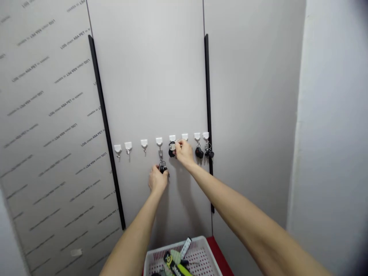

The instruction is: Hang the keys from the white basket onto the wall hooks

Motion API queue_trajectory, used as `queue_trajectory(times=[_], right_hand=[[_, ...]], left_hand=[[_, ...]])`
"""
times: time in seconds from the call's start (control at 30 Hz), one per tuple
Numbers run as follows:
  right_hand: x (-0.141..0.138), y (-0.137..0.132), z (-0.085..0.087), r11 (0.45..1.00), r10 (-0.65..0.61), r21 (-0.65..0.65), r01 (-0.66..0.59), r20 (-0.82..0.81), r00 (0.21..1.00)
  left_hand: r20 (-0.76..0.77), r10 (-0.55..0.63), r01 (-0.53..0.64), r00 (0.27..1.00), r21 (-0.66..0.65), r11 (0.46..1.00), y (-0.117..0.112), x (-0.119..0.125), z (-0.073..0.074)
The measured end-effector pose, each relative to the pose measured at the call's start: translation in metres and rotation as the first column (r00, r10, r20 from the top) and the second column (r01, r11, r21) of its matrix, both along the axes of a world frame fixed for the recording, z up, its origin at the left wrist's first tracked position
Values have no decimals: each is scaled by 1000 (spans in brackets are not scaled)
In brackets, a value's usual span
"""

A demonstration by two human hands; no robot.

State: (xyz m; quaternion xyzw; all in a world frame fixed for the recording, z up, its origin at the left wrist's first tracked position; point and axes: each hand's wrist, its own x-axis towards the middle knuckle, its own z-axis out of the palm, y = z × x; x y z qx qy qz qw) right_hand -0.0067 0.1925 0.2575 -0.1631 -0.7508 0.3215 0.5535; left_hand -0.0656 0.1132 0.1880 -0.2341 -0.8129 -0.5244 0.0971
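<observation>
Key bunch (163, 168) hangs near-vertical, pointing down, in left hand (158, 179).

Left hand (158, 179) on keys (163, 168), right hand (184, 152) on black keyring (171, 152).

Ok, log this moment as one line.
left grip: on hanging key bunch | right grip: at black item | white basket: below

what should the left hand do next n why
Probably ease its grip and let go: the left hand pinches keys whose clip appears to hang from a hook, so they should hang there unheld. The right hand is at a black item by the next hook; whether that is hooked is unclear.
</observation>
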Motion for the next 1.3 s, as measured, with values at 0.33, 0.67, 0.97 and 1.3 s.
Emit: queue_trajectory(times=[0.33, 0.67, 0.97, 1.3], right_hand=[[30, -7, 10, 928, 369, 9, -372, 114, 923], [75, -25, -176, 885, 443, -197, -423, 640, 628], [80, 39, -81, 988, -140, -46, 150, 171, 975], [60, 62, -19, 950, -313, 61, 307, 152, 938]], left_hand=[[-105, -406, 371, 908, 654, 660, -28, 0, 89], [284, -612, 672, 738, -237, 702, -61, 38, -47], [185, -545, 575, 818, -213, 790, -20, 41, -45], [44, -366, 334, 929, 324, 885, 88, 47, 41]])
